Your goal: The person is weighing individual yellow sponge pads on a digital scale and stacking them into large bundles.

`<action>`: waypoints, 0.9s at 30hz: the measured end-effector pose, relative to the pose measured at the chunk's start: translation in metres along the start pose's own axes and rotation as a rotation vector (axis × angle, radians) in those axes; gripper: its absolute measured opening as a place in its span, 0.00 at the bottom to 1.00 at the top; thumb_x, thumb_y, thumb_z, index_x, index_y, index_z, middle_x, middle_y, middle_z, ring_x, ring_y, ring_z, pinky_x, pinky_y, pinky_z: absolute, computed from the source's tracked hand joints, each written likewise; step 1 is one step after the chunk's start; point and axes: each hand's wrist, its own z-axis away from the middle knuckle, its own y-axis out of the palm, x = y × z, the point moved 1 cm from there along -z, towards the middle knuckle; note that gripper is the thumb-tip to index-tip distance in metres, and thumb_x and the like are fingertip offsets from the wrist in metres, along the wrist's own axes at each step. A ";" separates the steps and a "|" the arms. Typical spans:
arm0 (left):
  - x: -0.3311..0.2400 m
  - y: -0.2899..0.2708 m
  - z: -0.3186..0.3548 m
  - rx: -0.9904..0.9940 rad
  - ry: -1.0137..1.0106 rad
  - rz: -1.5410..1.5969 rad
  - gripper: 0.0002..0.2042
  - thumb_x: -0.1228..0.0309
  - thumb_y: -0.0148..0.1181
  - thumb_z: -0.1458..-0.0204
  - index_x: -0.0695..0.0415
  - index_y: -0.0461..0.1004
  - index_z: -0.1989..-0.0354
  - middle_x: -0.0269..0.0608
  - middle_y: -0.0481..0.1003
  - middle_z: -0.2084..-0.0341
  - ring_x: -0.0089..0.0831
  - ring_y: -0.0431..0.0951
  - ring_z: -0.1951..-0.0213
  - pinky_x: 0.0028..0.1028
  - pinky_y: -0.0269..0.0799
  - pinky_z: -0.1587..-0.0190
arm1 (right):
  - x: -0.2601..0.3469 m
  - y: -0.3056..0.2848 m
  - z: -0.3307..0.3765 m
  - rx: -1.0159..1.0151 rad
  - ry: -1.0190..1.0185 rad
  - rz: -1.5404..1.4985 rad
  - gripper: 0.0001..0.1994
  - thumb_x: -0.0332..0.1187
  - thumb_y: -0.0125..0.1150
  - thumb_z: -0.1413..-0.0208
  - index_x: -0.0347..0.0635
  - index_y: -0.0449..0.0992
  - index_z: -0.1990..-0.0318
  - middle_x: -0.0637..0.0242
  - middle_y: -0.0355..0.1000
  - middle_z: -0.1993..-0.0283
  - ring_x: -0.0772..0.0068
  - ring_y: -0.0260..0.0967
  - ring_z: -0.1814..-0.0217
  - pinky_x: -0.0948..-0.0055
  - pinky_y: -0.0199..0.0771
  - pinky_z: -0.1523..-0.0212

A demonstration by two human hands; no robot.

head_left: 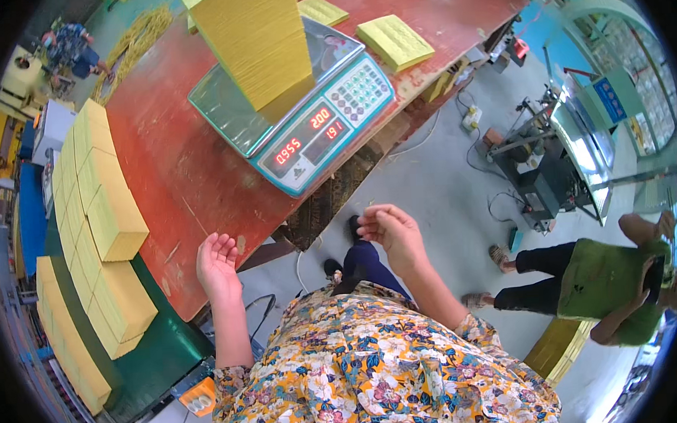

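Observation:
My left hand [219, 265] is raised palm up beside the table's near edge. Its fingers are loosely bent and it holds nothing. Over the floor in front of the table, my right hand [393, 235] hangs in the air with half-curled fingers and nothing visible in them. Neither hand touches anything. Ahead of both, a digital scale [302, 154] with a lit red display and a keypad stands on the red table [161, 106]. A tall stack of yellow paper sheets [257, 43] rests on its clear tray. A small yellow bundle [395, 42] lies to the scale's right.
Rows of yellow paper bundles [109, 212] stand at left on a green surface [173, 339], with an orange switch box [200, 396] near its corner. Another person [607, 293] in a green top stands at right, near a machine [536, 182]. Cables cross the floor.

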 end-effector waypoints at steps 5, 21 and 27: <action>-0.009 0.011 0.011 0.126 0.011 0.002 0.11 0.65 0.55 0.41 0.59 0.75 0.56 0.42 0.77 0.62 0.31 0.77 0.59 0.28 0.72 0.56 | -0.005 0.005 0.026 0.045 -0.013 -0.029 0.09 0.31 0.52 0.36 0.37 0.77 0.57 0.62 0.77 0.61 0.71 0.76 0.62 0.73 0.75 0.58; -0.042 0.053 0.037 0.274 0.083 0.019 0.12 0.65 0.52 0.38 0.59 0.74 0.54 0.43 0.77 0.61 0.30 0.77 0.59 0.28 0.73 0.56 | -0.009 0.024 0.022 0.140 0.072 -0.032 0.09 0.32 0.52 0.36 0.39 0.77 0.56 0.64 0.77 0.61 0.72 0.75 0.62 0.72 0.75 0.57; -0.119 0.140 0.056 0.417 0.481 -0.138 0.10 0.70 0.50 0.38 0.61 0.74 0.55 0.43 0.78 0.60 0.29 0.78 0.59 0.28 0.74 0.56 | 0.023 0.042 -0.014 0.238 0.122 -0.052 0.09 0.30 0.50 0.36 0.35 0.75 0.56 0.61 0.76 0.61 0.71 0.74 0.62 0.72 0.74 0.58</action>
